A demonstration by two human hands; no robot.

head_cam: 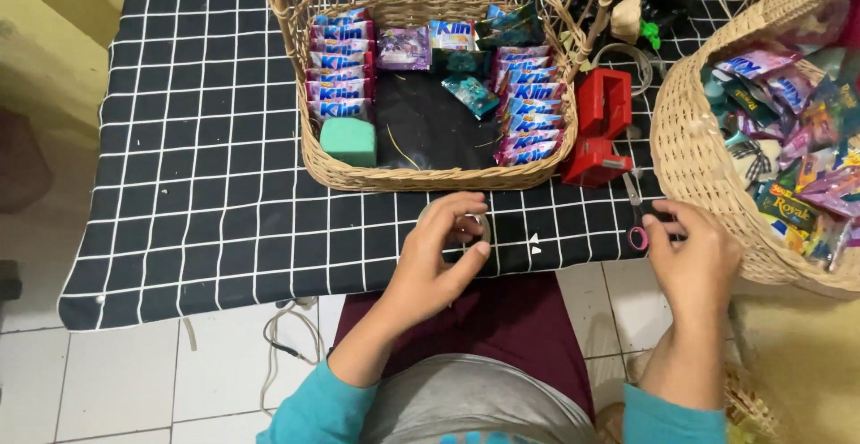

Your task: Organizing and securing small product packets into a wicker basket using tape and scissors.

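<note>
Low table draped in a black cloth with a white grid pattern (206, 184), set over a pale tiled floor (116, 381). Directly on the cloth: a rectangular woven wicker basket (430, 177) at centre, a red plastic tape dispenser (598, 127) just beside its right wall, a round woven wicker basket (694, 162) (overhanging the right edge), pink-handled scissors (635, 220) between them, and a small clear tape roll (473, 227) near the front edge.

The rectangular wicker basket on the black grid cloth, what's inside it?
Inside the rectangular wicker basket: rows of small sachets along both sides, a few loose packets at the back, and a green foam block. Whatever lies beneath the sachets is covered.
</note>
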